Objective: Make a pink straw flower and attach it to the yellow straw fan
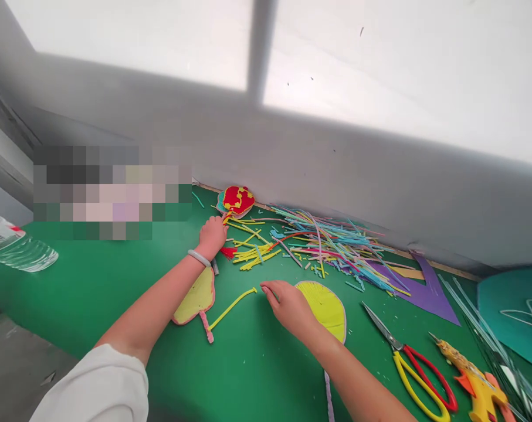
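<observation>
My left hand (213, 236) reaches across the table with its fingers closed around the handle of a small red fan (238, 200) decorated with yellow shapes. A red tassel (229, 252) shows beside that hand. My right hand (288, 305) is above the table, fingers curled together and nothing visible in them. Just left of its fingertips ends a bent yellow fuzzy stem (233, 306), whose other end touches the pink handle of a yellow fan (196, 298), partly behind my left forearm. Another yellow fan (322, 302) lies partly under my right hand and forearm.
Several coloured fuzzy stems (331, 237) lie along the wall. On the right are scissors (397, 346), a yellow glue gun (472, 375), thin clear sticks (485, 328) and purple sheet material (424, 299). A water bottle (19, 246) stands left, near a blurred area.
</observation>
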Demonstrator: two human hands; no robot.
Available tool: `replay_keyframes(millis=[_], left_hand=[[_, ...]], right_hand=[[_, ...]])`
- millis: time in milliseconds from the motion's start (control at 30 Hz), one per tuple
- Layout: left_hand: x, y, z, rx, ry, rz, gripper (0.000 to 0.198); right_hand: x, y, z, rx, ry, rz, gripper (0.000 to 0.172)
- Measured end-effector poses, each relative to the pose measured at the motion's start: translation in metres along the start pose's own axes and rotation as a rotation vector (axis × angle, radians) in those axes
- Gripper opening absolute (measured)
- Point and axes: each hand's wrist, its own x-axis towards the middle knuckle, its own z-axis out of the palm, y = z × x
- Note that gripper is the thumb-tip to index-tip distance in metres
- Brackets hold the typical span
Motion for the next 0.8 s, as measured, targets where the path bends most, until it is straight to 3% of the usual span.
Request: replay_keyframes(millis=[267, 367, 500, 633, 800], left_hand=[[0.03, -0.012, 0.023, -0.011, -0.122, -0.01, 0.036], [0.033, -0.016, 0.017, -0.028, -0.14, 0.011, 0.036], [0.03, -0.016, -0.005, -0.072, -0.117, 0.012, 0.031], [-0.002, 0.001, -0.031, -0.163, -0.062, 0.052, 0.02], [-0.091, 0.045, -0.051, -0.314, -0.107, 0.195, 0.015]], right_hand=[[0.01, 0.008, 0.004, 0.064, -0.04, 0.07, 0.039], [0.007, 0.012, 0.003, 0.072, -0.04, 0.085, 0.041], [0.001, 0.021, -0.002, 0.125, -0.002, 0.115, 0.042], [-0.005, 0.029, -0.008, 0.266, 0.092, 0.182, 0.039], [-0.013, 0.034, -0.014, 0.743, 0.231, 0.368, 0.046]])
